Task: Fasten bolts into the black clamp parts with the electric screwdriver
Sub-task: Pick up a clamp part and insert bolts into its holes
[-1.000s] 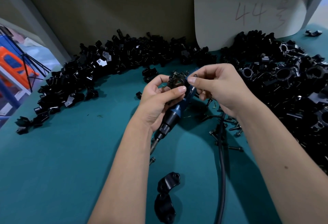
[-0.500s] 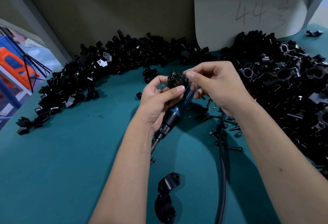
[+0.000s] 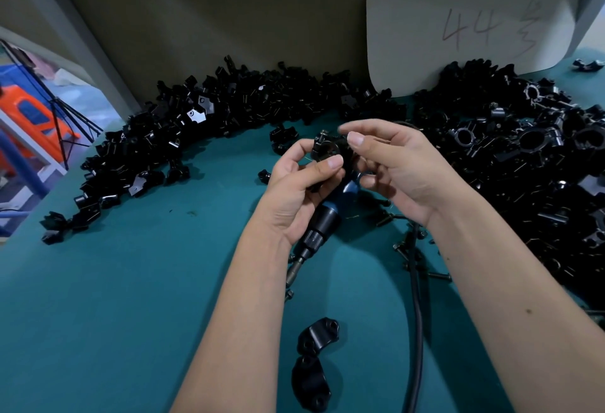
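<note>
Left hand (image 3: 296,196) fingers grip a glossy black ring-shaped clamp (image 3: 327,150); right hand (image 3: 402,170) fingers hover loosely curled

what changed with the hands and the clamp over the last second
The right hand has let go: a second ago its thumb and fingers pinched at the top of the clamp part; now its fingers are spread and drawn slightly back to the right. The left hand still grips the clamp part. The electric screwdriver stays beneath the hands, and the two clamp halves lie where they were on the green table.
</note>
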{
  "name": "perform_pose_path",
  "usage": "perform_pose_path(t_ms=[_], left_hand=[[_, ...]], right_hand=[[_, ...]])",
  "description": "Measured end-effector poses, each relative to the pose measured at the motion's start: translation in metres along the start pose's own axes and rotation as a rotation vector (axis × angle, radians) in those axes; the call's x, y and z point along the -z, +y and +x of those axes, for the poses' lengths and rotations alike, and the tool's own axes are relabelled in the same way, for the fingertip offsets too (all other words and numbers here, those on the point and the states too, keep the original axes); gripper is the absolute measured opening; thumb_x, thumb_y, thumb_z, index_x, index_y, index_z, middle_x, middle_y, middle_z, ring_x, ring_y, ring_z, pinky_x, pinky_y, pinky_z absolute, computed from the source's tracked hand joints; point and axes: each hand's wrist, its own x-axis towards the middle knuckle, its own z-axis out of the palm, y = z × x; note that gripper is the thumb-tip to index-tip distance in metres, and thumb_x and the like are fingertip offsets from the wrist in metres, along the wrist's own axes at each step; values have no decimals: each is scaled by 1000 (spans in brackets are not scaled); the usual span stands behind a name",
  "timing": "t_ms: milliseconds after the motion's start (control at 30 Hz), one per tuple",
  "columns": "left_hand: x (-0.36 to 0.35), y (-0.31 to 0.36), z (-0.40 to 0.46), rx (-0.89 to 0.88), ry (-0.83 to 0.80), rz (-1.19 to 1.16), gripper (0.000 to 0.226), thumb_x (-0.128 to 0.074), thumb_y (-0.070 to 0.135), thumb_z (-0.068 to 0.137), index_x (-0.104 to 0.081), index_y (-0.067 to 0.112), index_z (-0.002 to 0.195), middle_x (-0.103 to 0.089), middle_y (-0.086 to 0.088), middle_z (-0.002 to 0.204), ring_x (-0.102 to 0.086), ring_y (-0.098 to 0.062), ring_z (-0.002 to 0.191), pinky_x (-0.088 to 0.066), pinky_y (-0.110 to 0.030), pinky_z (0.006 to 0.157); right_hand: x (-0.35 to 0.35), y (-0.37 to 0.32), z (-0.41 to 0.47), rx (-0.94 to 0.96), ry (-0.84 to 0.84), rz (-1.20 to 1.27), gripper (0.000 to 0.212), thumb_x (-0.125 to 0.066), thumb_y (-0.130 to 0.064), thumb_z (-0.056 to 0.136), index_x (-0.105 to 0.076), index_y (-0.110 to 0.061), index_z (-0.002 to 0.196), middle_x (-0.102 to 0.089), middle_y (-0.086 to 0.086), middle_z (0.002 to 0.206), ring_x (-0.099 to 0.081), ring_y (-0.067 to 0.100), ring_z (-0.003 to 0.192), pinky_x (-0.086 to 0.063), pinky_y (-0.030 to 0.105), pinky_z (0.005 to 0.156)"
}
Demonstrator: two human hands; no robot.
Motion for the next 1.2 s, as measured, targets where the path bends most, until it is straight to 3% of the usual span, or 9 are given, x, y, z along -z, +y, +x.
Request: perform_pose_path(t_ms=[100, 233, 400, 600, 700, 767, 933, 1133, 1200], left_hand=[[1, 0, 0, 3, -5, -5, 26, -76, 0, 78, -65, 13, 99, -69, -4, 86, -68, -14, 78, -58, -21, 77], [-1, 0, 0, 14, -5, -2, 25, -76, -2, 77, -67, 16, 93, -68, -4, 82, -67, -14, 76, -58, -21, 74], [2, 4, -1, 4, 0, -52, 24, -76, 1, 79, -64, 12, 97, -70, -4, 86, -69, -12, 73, -58, -20, 71], [0, 3, -1, 19, -14, -54, 23, -75, -1, 82, -64, 12, 97, -72, -3, 85, -70, -12, 73, -58, -20, 70], [0, 4, -1, 4, -16, -52, 23, -73, -1, 84, -63, 10, 100, -73, -3, 87, -70, -12, 76, -58, -20, 71], [0, 4, -1, -1, -15, -44, 23, -74, 0, 83, -64, 10, 100, -73, -2, 86, -70, -11, 76, -58, -19, 72], [-5, 1, -2, -18, -2, -10, 23, -71, -7, 87, -58, 11, 95, -70, 0, 77, -69, -11, 72, -58, -20, 72], [-9, 3, -3, -60, 38, 2, 25, -69, -9, 87, -57, 9, 100, -74, -5, 79, -72, -12, 71, -59, -21, 70], [-9, 4, -4, -64, 29, 2, 27, -70, -8, 86, -57, 10, 101, -73, -4, 77, -72, -13, 72, -58, -21, 71]], right_hand=[[-5, 1, 0, 8, 30, 39, 13, -80, -22, 78, -81, -14, 88, -63, -2, 73, -51, 7, 63, -41, 17, 48], [-14, 6, 3, 24, 152, 46, 25, -86, -27, 69, -65, -13, 69, -53, -2, 60, -43, 7, 52, -38, 17, 44], [-11, 4, 0, 40, 17, 134, 21, -72, -28, 92, -80, -10, 100, -55, -2, 72, -48, 6, 63, -43, 18, 50], [-15, 5, 2, 107, 151, 12, 15, -77, -17, 91, -71, -12, 78, -60, -5, 65, -49, 6, 59, -41, 20, 46], [-16, 6, 0, 115, 113, 43, 6, -73, -14, 94, -76, -10, 91, -64, -1, 73, -51, 8, 60, -42, 22, 48], [-19, 7, -1, 134, 134, 52, 8, -73, -12, 94, -76, -5, 95, -65, 4, 77, -50, 7, 59, -41, 21, 48], [-28, 11, 3, 142, 301, 36, 24, -82, -16, 86, -65, -10, 71, -63, 7, 65, -50, 13, 47, -42, 24, 44], [-21, 13, 3, 104, 130, 137, 13, -66, -19, 101, -77, -12, 98, -67, 0, 74, -56, 10, 59, -46, 22, 50], [-23, 11, 1, 105, 146, 128, 13, -67, -14, 100, -80, -12, 95, -71, 0, 76, -57, 10, 59, -46, 21, 50]])
